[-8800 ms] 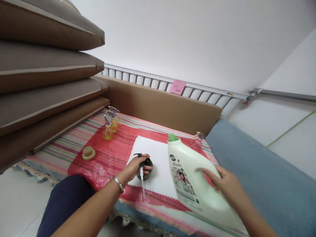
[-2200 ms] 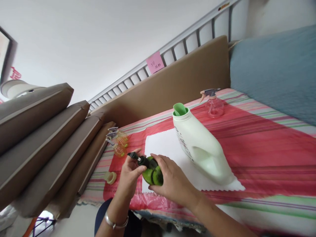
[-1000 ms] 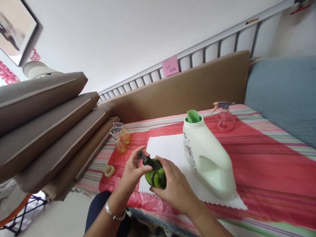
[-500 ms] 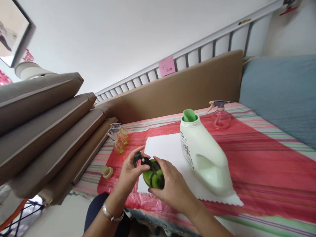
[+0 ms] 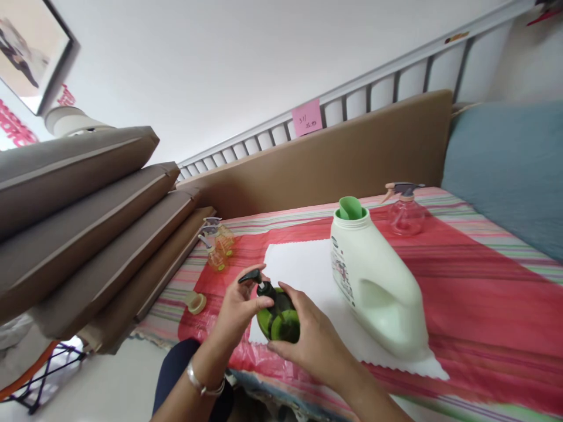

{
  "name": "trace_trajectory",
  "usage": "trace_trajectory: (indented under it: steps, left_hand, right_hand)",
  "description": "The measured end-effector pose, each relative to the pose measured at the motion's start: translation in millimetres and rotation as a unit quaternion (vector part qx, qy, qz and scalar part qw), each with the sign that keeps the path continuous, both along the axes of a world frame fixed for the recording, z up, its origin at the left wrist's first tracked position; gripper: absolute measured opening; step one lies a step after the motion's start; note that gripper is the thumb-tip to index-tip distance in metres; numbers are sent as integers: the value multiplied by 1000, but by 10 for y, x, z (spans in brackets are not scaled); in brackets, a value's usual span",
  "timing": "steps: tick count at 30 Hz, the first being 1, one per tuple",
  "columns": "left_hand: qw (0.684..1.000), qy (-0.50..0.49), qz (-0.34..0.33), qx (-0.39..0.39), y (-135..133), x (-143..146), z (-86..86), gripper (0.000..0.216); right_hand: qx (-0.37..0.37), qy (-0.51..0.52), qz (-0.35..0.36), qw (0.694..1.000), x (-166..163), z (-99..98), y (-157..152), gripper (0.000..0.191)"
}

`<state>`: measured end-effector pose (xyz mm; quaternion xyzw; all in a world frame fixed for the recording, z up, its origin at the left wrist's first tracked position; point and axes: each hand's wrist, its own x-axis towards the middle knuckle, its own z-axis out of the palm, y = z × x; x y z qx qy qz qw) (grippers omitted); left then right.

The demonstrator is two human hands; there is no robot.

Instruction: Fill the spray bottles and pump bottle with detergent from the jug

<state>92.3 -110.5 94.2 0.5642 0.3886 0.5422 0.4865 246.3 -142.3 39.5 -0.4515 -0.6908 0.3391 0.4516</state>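
Note:
A green pump bottle [image 5: 288, 323] is held tilted in front of me, over the near left part of a white cloth [image 5: 294, 264]. My left hand [image 5: 235, 308] has its fingers and thumb closed round the black pump head [image 5: 265, 288] at the bottle's neck. Wrapped about the rounded body is my right hand [image 5: 319, 334]. To the right of both hands stands a large pale green jug [image 5: 387, 293] with no cap on its mouth. A green spout [image 5: 350, 207] shows inside that mouth. A cream-coloured cap [image 5: 196, 302] lies left of my left hand.
Two yellowish bottles with grey tops [image 5: 216, 256] stand at the left. A pink spray bottle [image 5: 406, 218] is behind the jug. Red plastic sheeting [image 5: 479, 293] covers the striped cloth. Stacked cushions [image 5: 109, 234] rise at left, and a brown padded board [image 5: 352, 158] runs along the back.
The view has shifted slightly, so the surroundings appear farther right. The bottle has turned a little in my hands, its pump spout now pointing more to the left. Both hands keep their hold.

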Motion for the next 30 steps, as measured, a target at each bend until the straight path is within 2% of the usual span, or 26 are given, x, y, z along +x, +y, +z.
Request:
trace_trajectory:
  steps: [2, 4, 7, 12, 16, 18, 21, 24, 30]
  left_hand:
    - [999, 4, 43, 15, -7, 40, 7, 50]
    - [999, -3, 39, 16, -23, 58, 32, 49]
    - [1000, -24, -4, -9, -57, 39, 83, 47]
    - [991, -42, -113, -54, -102, -73, 143, 57]
    - [983, -61, -156, -78, -124, -134, 122, 64]
    - [986, -56, -137, -72, -135, -124, 82, 60]
    - [997, -43, -58, -34, -147, -67, 15, 48]
    - [999, -43, 5, -11, -147, -13, -14, 40]
    - [999, -35, 1, -19, -140, -19, 13, 39]
  right_hand:
    - [1, -2, -5, 1000, -4, -21, 1, 85]
    - [-7, 5, -2, 1000, -3, -28, -4, 84]
    - [-36, 33, 21, 999, 5, 2, -20, 83]
    - [-112, 90, 112, 983, 20, 171, -104, 86]
    - [-109, 124, 134, 977, -10, 215, -153, 86]
    - [-94, 106, 105, 984, -32, 175, -145, 86]
    - [-88, 64, 62, 992, -50, 98, -117, 86]
    - [-95, 46, 59, 993, -43, 61, -96, 87]
    - [-113, 102, 88, 984, 10, 132, -127, 91]
